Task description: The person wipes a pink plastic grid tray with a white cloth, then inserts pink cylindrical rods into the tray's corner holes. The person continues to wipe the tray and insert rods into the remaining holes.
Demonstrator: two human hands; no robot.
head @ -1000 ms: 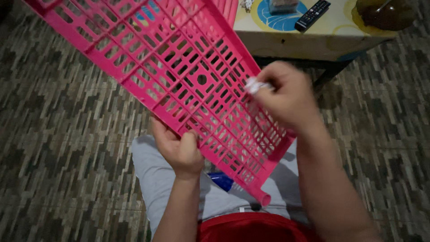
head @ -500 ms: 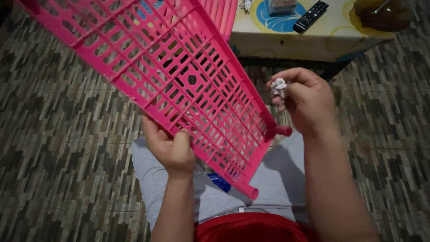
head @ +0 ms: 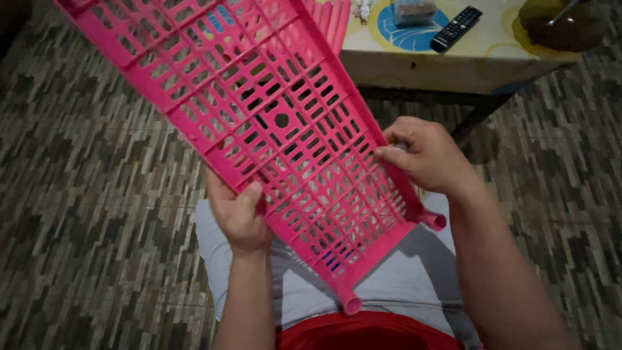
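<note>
1. The pink slotted plastic shelf panel (head: 259, 110) is held tilted above the person's lap.
2. The left hand (head: 238, 214) has its grip clenched on the lower long edge.
3. The right hand (head: 424, 155) pinches the opposite edge; whether it also holds something small I cannot tell.
4. The panel is probably light and stiff; the solid rims seem the safest place to hold it.

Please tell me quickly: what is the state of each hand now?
Left hand: closed on the edge of the pink shelf.
Right hand: fingers curled at the shelf's other edge; grip cannot be told.
</note>
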